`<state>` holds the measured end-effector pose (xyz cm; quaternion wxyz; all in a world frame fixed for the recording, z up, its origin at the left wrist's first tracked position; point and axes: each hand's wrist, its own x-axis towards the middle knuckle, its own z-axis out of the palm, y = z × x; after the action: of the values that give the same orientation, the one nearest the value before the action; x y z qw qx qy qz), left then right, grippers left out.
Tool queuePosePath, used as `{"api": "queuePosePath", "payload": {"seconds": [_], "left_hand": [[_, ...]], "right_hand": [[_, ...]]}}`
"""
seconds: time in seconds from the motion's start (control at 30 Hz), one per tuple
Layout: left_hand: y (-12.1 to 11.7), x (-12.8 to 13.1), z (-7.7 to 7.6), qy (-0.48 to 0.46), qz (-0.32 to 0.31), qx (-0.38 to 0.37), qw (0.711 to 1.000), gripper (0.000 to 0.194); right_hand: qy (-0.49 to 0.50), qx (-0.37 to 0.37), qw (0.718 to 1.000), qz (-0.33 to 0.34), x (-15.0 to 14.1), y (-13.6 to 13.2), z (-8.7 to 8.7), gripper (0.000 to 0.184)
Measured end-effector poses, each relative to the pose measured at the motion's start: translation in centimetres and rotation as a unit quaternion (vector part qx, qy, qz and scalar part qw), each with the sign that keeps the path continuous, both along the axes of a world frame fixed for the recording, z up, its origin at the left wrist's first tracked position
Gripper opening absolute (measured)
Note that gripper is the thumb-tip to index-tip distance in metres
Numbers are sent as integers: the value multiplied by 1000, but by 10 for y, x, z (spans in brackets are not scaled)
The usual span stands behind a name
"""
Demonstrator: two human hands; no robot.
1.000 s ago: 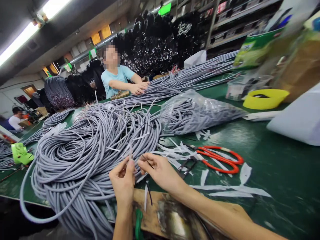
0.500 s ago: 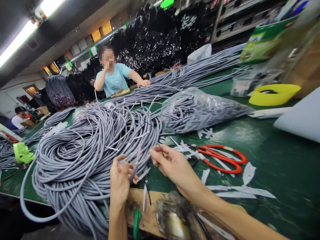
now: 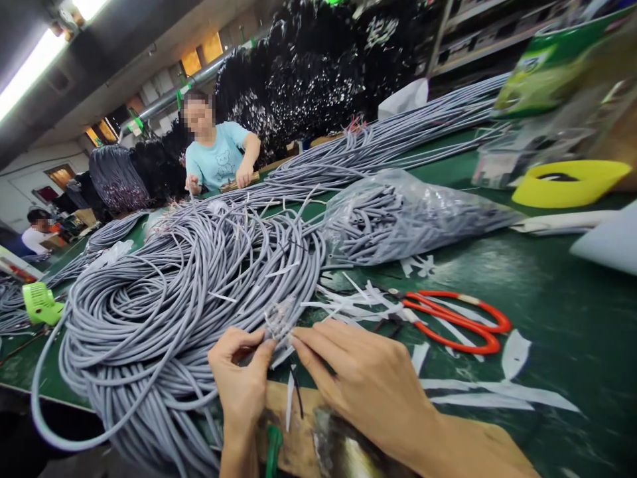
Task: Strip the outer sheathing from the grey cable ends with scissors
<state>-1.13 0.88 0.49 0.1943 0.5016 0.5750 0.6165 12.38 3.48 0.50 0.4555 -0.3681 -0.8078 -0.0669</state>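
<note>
Near the tabletop's (image 3: 562, 292) front edge, a blurred cable end (image 3: 279, 318), seemingly frayed, is pinched by the left hand (image 3: 241, 375); whether anything is gripped by the right hand (image 3: 365, 375), just beside, cannot be made out. Its base is best steadied firmly, loose strands handled gently.

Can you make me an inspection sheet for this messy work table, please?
Surface: green tabletop, shiny in places.
Job's things: pale crinkled piece, too blurred to name.
Clutter: white scraps around red-handled scissors; clear bag of short gray pieces.
Grips: left grip pinches the pale crinkled piece; right grip beside it, hold unclear.
Cables: gray cables, coiled, heaped, some drooping over the tabletop's edge.
Surroundings: person in light-blue shirt across the tabletop.
</note>
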Motion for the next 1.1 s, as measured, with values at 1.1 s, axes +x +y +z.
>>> {"api": "queuePosePath", "payload": {"seconds": [1.1], "left_hand": [[-4,13,-4,228,62,89,968,13]], "right_hand": [[-41,50,996,-63,1,-4,0,40]]}}
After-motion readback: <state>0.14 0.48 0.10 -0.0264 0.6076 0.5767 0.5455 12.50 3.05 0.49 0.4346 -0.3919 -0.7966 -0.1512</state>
